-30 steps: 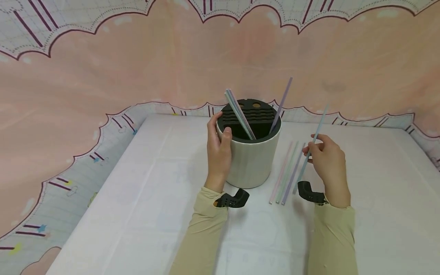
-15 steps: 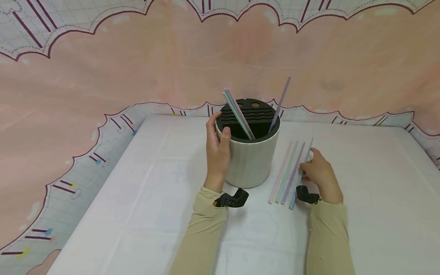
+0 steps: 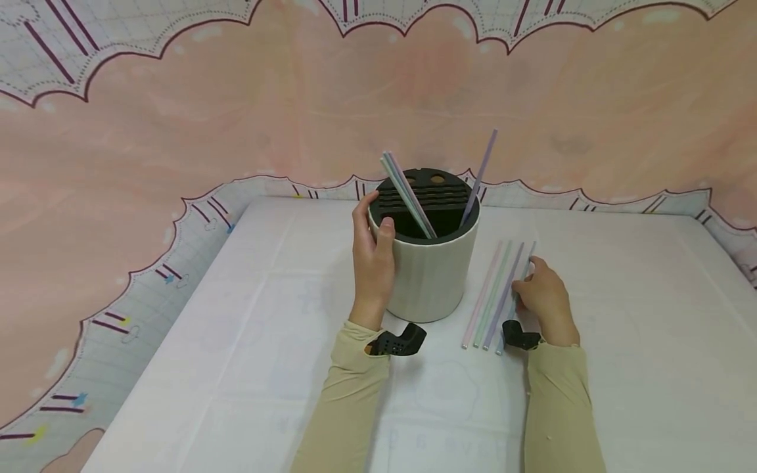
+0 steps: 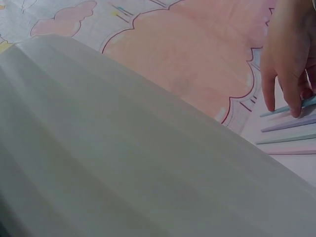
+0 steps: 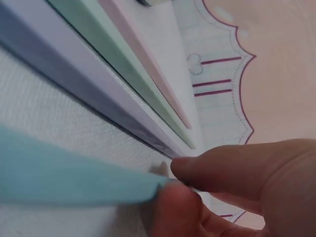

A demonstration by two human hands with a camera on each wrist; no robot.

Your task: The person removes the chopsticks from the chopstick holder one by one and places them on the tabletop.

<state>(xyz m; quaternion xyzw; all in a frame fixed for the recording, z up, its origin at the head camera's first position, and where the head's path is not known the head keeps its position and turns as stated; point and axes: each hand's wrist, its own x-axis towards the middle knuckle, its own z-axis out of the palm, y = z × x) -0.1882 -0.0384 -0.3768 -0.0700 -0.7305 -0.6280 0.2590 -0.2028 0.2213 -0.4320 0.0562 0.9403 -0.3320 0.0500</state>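
My left hand [image 3: 374, 276] grips the left side of a round cream utensil holder [image 3: 434, 279] with a dark, slotted lid, thumb at the rim. A bundle of pastel chopsticks [image 3: 405, 190] leans left out of its opening; one purple chopstick [image 3: 481, 174] leans right. On the table to the right, my right hand [image 3: 545, 295] pinches a light blue chopstick [image 5: 74, 177] between thumb and fingertips, low over the cloth. Beside it lie a purple chopstick [image 5: 94, 81], a green chopstick [image 5: 118, 59] and a pink chopstick [image 5: 143, 54], side by side. The holder's wall fills most of the left wrist view.
A white cloth [image 3: 284, 368] covers the table. Behind it hangs a peach backdrop [image 3: 236, 118] with scalloped white borders. Black wrist cameras, one being the left wrist camera [image 3: 408, 340], sit on both cuffs.
My right hand has come down and slightly left, bringing the blue chopstick from a raised tilt to lie beside the row. The left hand stays on the utensil holder.
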